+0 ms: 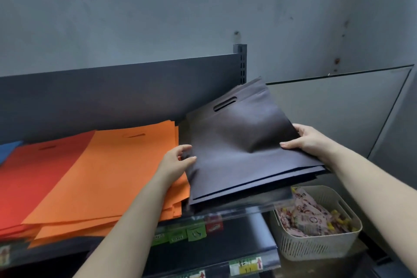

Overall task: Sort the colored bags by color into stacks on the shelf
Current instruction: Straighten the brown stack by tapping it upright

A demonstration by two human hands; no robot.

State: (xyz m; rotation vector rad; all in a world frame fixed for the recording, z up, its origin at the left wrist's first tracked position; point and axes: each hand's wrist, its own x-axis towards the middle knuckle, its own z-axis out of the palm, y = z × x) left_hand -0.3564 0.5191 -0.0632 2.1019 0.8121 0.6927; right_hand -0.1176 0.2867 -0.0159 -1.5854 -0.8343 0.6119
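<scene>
Currently the dark bags (243, 153) form a stack at the right end of the shelf (126, 92), tilted, with the near right corner overhanging the shelf edge. The top bag shows a slot handle toward 11 o'clock; the lower bags show only as thin edges along the near side, so their count cannot be told. The left hand (177, 160) grips the stack's left edge, thumb on top, remaining fingers hidden beneath the fabric. The right hand (309, 140) holds the right edge at 3 o'clock, thumb pressed onto the top bag, fingers likewise concealed below.

At 9 o'clock from the dark stack lies the orange stack (108, 176), just beside it; whether the two touch is hidden by the left hand. Further toward 9 o'clock the red stack (33, 178) is partly covered by the orange one and cut off by the frame edge. A blue bag (9, 150) shows only a corner at the far left.

At 5 o'clock, below shelf level, a cream basket (320, 246) holds small wrapped packets, their print too blurred to read. Price labels (187, 233) on the shelf rail are also illegible.
</scene>
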